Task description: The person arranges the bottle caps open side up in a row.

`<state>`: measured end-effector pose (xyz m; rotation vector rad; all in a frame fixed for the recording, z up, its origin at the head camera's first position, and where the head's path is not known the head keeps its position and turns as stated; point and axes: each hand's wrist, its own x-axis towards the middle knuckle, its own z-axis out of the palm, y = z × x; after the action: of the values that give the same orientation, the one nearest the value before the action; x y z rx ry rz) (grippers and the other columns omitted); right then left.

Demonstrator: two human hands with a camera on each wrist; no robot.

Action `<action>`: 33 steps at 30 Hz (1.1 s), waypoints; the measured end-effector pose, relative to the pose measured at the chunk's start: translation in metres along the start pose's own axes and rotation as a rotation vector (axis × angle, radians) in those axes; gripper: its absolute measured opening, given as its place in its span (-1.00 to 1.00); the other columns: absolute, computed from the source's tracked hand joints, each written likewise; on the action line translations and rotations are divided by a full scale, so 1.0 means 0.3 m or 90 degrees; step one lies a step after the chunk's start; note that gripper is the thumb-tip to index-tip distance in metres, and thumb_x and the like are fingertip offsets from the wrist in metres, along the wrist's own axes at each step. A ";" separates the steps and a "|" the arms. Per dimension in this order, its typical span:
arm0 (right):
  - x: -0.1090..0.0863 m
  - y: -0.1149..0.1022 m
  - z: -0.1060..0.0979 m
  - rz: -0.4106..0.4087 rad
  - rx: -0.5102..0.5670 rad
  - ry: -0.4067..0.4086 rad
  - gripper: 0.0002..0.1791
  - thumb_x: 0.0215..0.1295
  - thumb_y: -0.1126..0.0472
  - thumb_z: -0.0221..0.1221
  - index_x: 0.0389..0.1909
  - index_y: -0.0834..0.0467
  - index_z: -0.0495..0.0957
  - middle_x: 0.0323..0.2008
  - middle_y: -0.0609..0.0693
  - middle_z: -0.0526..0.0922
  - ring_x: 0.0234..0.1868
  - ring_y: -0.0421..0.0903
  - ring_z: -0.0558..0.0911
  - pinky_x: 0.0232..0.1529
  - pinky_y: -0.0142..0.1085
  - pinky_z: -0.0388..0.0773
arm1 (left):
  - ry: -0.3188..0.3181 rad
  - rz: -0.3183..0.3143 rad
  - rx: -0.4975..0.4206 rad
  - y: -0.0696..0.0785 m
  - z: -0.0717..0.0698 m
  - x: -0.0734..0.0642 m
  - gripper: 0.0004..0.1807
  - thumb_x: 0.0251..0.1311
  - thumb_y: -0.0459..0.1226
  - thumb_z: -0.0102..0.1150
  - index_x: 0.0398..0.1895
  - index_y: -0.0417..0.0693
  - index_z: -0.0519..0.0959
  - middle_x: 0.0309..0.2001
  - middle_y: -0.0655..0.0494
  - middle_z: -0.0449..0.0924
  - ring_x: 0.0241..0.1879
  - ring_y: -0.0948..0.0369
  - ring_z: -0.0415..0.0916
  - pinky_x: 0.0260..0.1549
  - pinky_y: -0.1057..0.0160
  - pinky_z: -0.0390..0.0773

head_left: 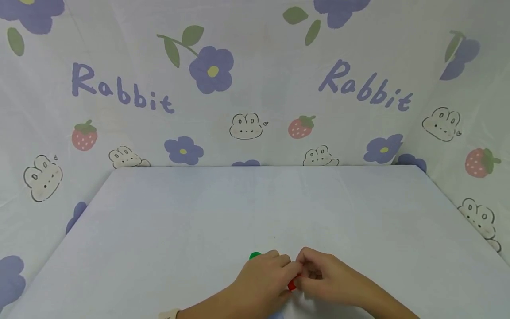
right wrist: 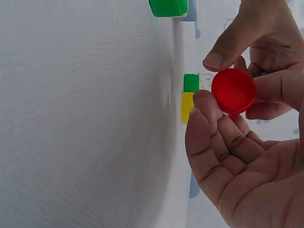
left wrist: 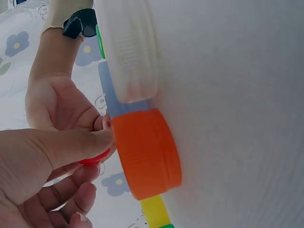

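Observation:
Both hands hold a red round cap (right wrist: 232,90) between them, low over the front of the table. My left hand (head_left: 268,277) pinches one side, its thumb lying along the cap in the left wrist view. From the other side, the fingers and thumb of my right hand (head_left: 328,277) grip it. The cap's hollow-looking round face shows in the right wrist view; in the head view the fingers hide most of it. Close by the left hand in its wrist view is an orange ribbed cap (left wrist: 147,154).
A translucent white cap (left wrist: 130,52) stands near the orange one. Small yellow (right wrist: 187,107) and green pieces (right wrist: 191,82) show beyond the hands, with a larger green piece (right wrist: 169,8) above. The white table (head_left: 199,212) meets a printed cloth backdrop (head_left: 255,88) at its far edge.

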<state>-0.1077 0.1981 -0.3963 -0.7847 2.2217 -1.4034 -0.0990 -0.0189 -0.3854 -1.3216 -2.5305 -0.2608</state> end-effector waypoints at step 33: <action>0.073 0.023 -0.023 0.010 -0.183 0.105 -0.75 0.17 0.34 0.42 -0.14 0.14 0.63 -0.47 -0.27 0.63 -0.48 -0.29 0.58 -0.41 -0.35 0.58 | -0.143 -0.179 -0.092 -0.123 0.033 0.089 -0.69 0.05 0.01 0.57 -0.16 0.16 0.78 -0.39 0.31 0.38 -0.37 0.31 0.24 -0.47 0.45 0.30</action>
<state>-0.1303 0.1909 -0.4005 -0.7636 2.5910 -1.1938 -0.1456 -0.0163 -0.3872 -1.0917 -2.9399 -0.3763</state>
